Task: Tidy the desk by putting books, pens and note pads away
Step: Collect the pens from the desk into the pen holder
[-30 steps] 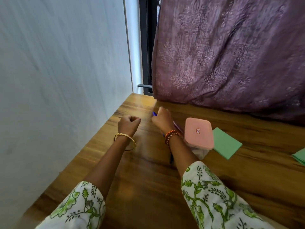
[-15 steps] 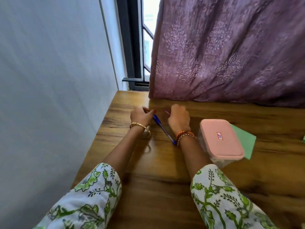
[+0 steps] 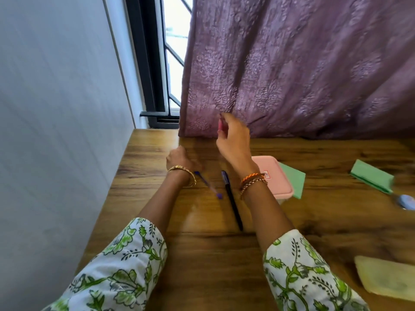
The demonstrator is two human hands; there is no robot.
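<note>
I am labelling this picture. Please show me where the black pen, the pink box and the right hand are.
black pen (image 3: 232, 204), head view, middle of its barrel.
pink box (image 3: 277, 176), head view, bare part of its lid.
right hand (image 3: 233, 140), head view, back of the hand.

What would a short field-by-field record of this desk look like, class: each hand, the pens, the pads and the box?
Left hand: fingers curled, on the desk, at the top end of the blue pen; grip hidden
Right hand: raised near the curtain, pinching a pink pen
Black pen: lying on the desk between the arms
Pink box: lid on, beside the right wrist
Green pads: one behind the box, one further right
</note>
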